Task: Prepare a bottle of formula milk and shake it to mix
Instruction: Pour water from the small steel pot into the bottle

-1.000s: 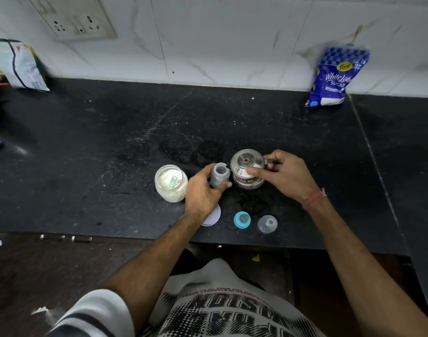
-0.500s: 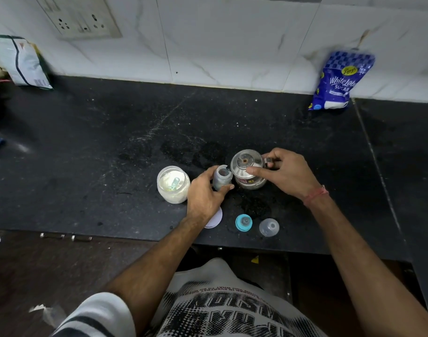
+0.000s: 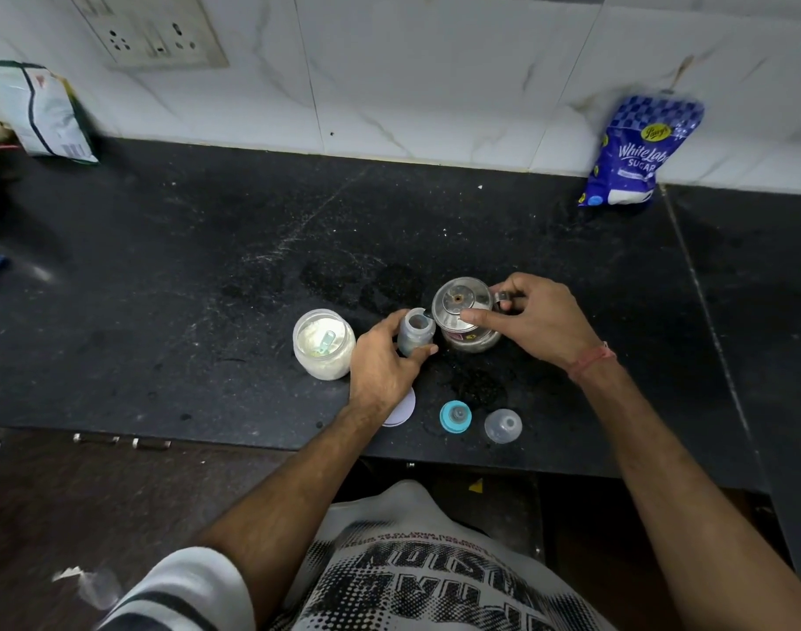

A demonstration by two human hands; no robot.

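Note:
A small open feeding bottle [image 3: 415, 332] stands on the black counter [image 3: 207, 275], and my left hand [image 3: 382, 364] grips it around its body. Right beside it is a small steel kettle [image 3: 464, 314], tilted with its spout at the bottle's mouth. My right hand [image 3: 537, 318] holds the kettle by its handle, thumb pressed on the lid. An open jar of white formula powder [image 3: 323, 343] with a scoop in it stands left of the bottle. The blue teat ring [image 3: 455, 416] and the clear cap [image 3: 503, 425] lie near the counter's front edge.
A white round lid [image 3: 403, 409] lies partly under my left wrist. A blue sugar bag [image 3: 635, 157] leans on the tiled wall at back right. Another packet [image 3: 43, 113] stands at back left, below a wall socket [image 3: 157, 34].
Both hands keep their holds on bottle and kettle. The kettle seems tilted slightly more toward the bottle; otherwise little has moved.

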